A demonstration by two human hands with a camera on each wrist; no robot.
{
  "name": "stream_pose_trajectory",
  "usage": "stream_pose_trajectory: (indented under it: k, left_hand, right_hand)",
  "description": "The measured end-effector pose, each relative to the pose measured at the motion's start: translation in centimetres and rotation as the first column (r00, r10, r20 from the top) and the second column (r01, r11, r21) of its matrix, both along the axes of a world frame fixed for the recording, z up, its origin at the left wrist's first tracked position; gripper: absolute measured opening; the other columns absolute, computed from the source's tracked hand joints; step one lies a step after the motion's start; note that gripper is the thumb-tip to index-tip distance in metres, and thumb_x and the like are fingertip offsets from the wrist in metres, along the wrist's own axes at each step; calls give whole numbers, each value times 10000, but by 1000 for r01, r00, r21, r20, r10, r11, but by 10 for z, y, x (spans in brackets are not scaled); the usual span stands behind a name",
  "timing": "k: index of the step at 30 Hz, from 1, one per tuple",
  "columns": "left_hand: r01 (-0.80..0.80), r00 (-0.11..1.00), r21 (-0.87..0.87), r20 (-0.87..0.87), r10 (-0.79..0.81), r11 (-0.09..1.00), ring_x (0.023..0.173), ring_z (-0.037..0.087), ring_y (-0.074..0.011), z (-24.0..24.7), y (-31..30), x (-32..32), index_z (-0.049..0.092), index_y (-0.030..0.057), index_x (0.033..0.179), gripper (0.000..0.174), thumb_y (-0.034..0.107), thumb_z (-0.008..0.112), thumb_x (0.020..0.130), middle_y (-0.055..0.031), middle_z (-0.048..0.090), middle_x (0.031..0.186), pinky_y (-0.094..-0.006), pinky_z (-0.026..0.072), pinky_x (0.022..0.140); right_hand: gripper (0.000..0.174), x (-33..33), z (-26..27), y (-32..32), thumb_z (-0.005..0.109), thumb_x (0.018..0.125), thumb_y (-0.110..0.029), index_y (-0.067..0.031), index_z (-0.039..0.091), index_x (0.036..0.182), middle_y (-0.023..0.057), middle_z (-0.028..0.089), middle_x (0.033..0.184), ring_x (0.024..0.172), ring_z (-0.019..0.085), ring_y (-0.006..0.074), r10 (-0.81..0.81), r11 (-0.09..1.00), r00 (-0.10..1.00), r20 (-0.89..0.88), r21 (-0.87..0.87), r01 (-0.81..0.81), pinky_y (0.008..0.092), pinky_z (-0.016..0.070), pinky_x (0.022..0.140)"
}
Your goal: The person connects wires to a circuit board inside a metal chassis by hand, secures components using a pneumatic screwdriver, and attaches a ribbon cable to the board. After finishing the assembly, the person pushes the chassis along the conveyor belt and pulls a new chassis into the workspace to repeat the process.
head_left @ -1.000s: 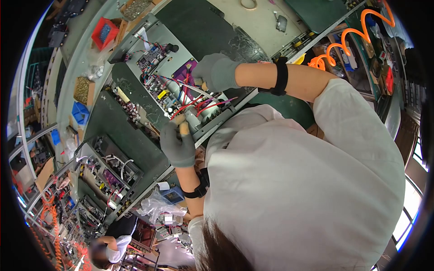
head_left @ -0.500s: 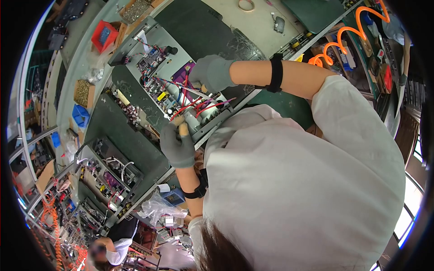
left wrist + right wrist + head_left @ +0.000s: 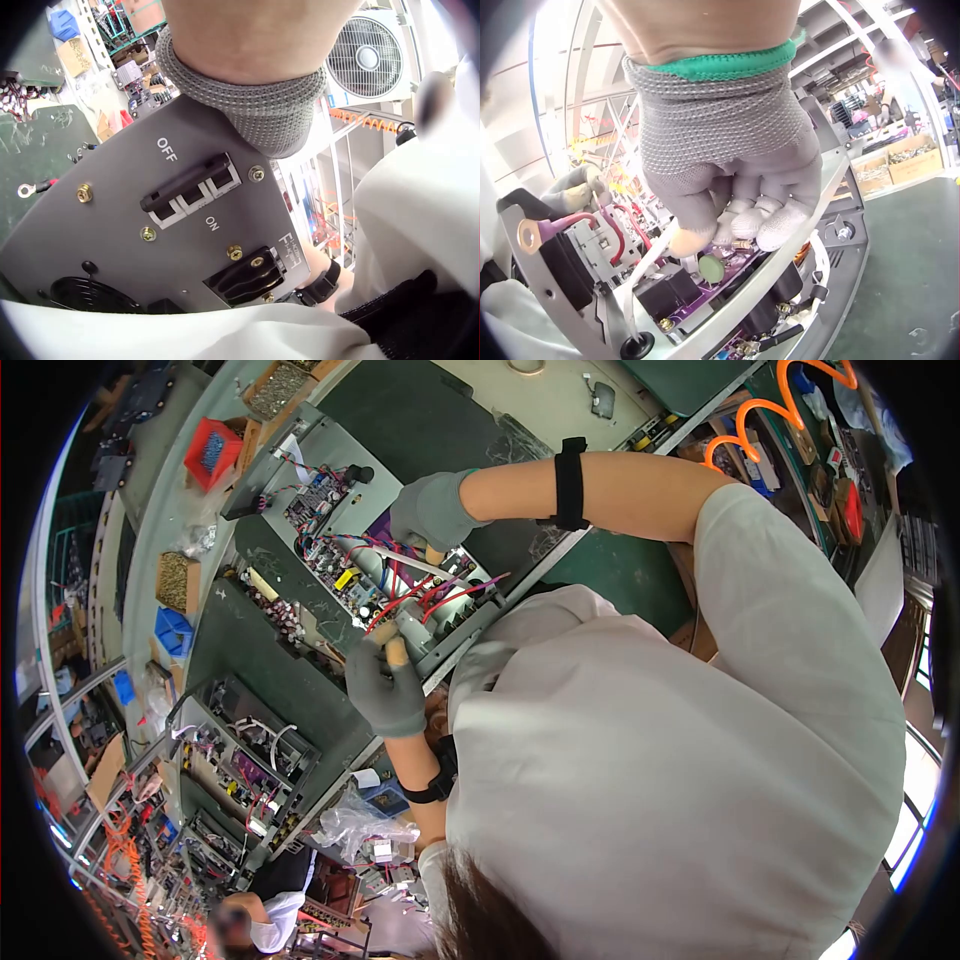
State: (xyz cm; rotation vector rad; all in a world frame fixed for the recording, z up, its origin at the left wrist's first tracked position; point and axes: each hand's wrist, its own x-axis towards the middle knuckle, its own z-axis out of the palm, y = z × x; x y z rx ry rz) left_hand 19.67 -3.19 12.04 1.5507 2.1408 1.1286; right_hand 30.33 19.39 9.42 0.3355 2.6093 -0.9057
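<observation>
An open metal equipment case [image 3: 376,493], filled with circuit boards and wires, lies before me in the head view. My right hand [image 3: 434,513], in a grey glove, reaches inside over the purple circuit board [image 3: 724,279], fingers curled down. A white cable [image 3: 653,253] runs up beside its thumb; I cannot tell whether the fingers hold anything. My left hand [image 3: 385,685] is at the case's near left corner, finger and thumb pinching a red wire [image 3: 383,616]. In the left wrist view its cuff overlaps the dark end panel [image 3: 112,225] with its breaker switch [image 3: 196,191].
A second open unit [image 3: 240,750] stands to the lower left. Along the bench's far side are a red bin [image 3: 212,452], a blue bin [image 3: 173,631] and boxes of small parts [image 3: 177,582]. An orange coiled hose [image 3: 765,408] hangs at the upper right.
The head view has shifted slightly, moving the scene left. My right hand has moved left, further over the purple board. My left hand stays at the case corner.
</observation>
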Motion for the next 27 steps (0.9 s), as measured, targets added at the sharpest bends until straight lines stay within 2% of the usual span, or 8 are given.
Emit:
stream_pose_trajectory:
  k: [6,9,14,18,20,21,24,27]
  left_hand:
    - [19,999,-125,-33,-24,992,648,541,-83,5,-2,-2,622,2,952,160,127,565,871,-56,630,832,-209,430,583]
    - [-23,999,-88,19,25,996,620,537,-151,2,-2,0,649,20,939,143,101,591,836,-76,594,778,-249,415,541]
    - [-30,999,-106,30,34,994,594,484,-137,5,-1,2,642,1,935,138,74,589,831,-62,567,758,-251,380,524]
    - [-11,1000,-66,-7,10,998,605,487,-137,-2,-4,-2,641,0,927,133,69,589,827,-64,570,762,-249,381,531]
    - [-5,1000,-35,2,5,999,607,490,-138,-2,-3,-1,639,0,928,135,63,591,820,-66,573,765,-247,381,534]
    - [21,999,-83,-39,-24,996,629,486,-64,0,-4,-3,607,-6,960,172,140,578,874,-27,596,785,-203,401,578]
    - [5,1000,-119,-25,-8,993,637,499,-80,4,-3,-2,618,9,953,159,133,585,859,-32,602,794,-212,404,576]
    - [48,994,-96,-88,-56,994,646,520,-101,8,0,-2,627,15,936,143,115,594,840,-54,600,806,-222,409,573]
  right_hand:
    - [286,1,5,-1,692,676,-215,-87,681,932,110,656,833,814,629,290,-56,998,994,96,6,56,383,501,687]
    - [270,-7,3,-4,696,685,-222,-65,687,905,123,666,863,813,637,302,-128,990,972,198,76,115,384,510,691]
    - [237,-14,-17,-3,687,674,-193,-22,687,839,92,666,702,684,655,228,-111,993,982,153,61,103,345,522,613]
    - [327,-1,-43,9,686,715,-278,-2,668,889,144,652,816,717,631,299,-93,990,994,57,-102,99,370,519,665]
    - [337,23,-48,13,673,737,-309,-12,660,895,128,639,786,702,624,258,-368,711,927,74,-621,332,366,507,661]
    - [339,35,-45,14,662,754,-322,-22,656,912,121,638,797,721,624,239,-445,728,895,30,-570,381,363,500,671]
    - [337,68,-54,10,625,805,-353,-52,648,956,100,636,804,771,615,208,-632,755,765,-122,-320,572,350,481,717]
    - [440,85,-53,-15,594,816,-426,-46,637,1033,155,647,980,896,621,286,-726,649,686,-48,-380,659,357,476,781]
